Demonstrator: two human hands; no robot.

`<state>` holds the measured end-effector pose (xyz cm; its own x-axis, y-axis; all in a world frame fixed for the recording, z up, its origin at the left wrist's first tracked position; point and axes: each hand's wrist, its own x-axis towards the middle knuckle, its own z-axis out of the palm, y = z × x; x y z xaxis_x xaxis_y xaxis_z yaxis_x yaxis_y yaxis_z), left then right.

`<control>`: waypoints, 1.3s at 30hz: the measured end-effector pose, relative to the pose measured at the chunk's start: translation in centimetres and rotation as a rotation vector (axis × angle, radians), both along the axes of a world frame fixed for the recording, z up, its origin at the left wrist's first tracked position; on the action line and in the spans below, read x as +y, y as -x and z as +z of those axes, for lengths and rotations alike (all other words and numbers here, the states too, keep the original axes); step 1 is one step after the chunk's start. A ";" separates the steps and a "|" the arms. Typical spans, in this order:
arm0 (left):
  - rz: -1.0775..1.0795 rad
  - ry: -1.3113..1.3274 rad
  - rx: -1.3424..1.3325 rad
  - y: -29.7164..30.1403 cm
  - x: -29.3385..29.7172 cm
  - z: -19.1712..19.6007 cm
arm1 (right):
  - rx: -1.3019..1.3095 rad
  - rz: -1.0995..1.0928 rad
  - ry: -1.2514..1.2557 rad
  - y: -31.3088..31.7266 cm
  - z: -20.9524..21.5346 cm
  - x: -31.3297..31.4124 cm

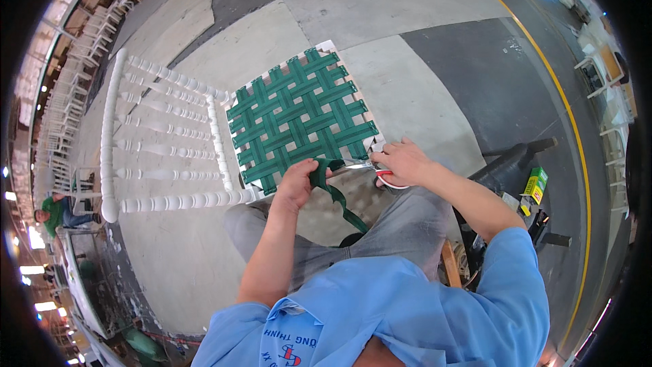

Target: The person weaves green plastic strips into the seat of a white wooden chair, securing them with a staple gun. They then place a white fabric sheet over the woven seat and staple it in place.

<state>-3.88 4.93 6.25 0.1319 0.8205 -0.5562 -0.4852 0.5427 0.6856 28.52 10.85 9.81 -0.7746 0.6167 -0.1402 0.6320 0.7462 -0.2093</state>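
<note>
A white spindle-back chair [166, 137] lies in front of me, its seat [295, 115] woven from green webbing strips. My left hand [296, 183] is closed on a loose green webbing strap [337, 197] at the near edge of the seat, and the strap's free end hangs over my lap. My right hand [404, 163] grips a pair of scissors [390, 178] with red-and-white handles. The metal blades point left and reach the strap beside my left fingers. Whether the blades are cutting into it I cannot tell.
To my right, a dark bench [509, 170] bears a green-and-yellow box [535, 185] and small items. Rows of white chairs [85, 47] line the far left. Another person [58, 215] sits at the left. A yellow line [558, 88] runs along the floor at right.
</note>
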 end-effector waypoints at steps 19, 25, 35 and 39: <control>0.008 0.040 -0.041 -1.3 -3.1 -1.3 | 0.198 -0.250 0.100 -0.7 1.9 -3.1; 0.184 0.329 -0.359 -4.2 -4.2 -8.1 | 0.447 -1.188 -0.145 -14.7 4.1 -15.3; 0.485 0.198 -0.295 -9.5 -2.3 -9.6 | -0.051 -1.708 -0.195 -29.8 -0.4 -35.7; 0.459 0.272 -0.254 -8.9 -3.8 -8.6 | -0.023 -1.569 -0.373 -30.4 0.4 -32.9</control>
